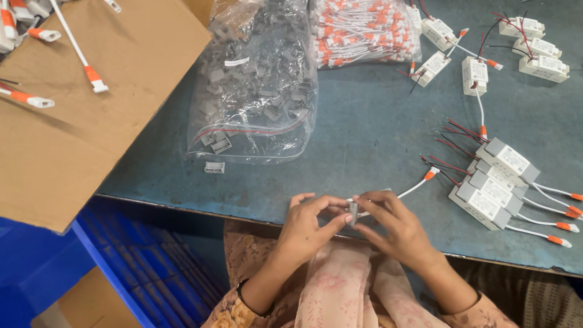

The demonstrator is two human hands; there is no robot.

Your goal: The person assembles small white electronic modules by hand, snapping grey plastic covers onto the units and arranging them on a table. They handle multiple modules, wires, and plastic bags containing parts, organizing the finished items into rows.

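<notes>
At the near table edge, my left hand (311, 222) and my right hand (392, 225) meet and pinch a small grey plastic piece (353, 211) between their fingertips. A white cable (412, 188) with an orange-and-white plug runs from my fingers toward the right. To the right lies a stack of white-and-grey driver boxes (495, 185) with red and black wires and white plug leads. A loose grey clip (214, 167) lies on the blue table (376, 130) to the left of my hands.
A clear bag of grey clips (258, 91) lies at centre back. A bag of orange-tipped cables (361, 30) sits behind it. More white driver boxes (534, 45) lie at back right. A cardboard sheet (79, 109) with cables overhangs left. A blue crate (139, 267) stands below.
</notes>
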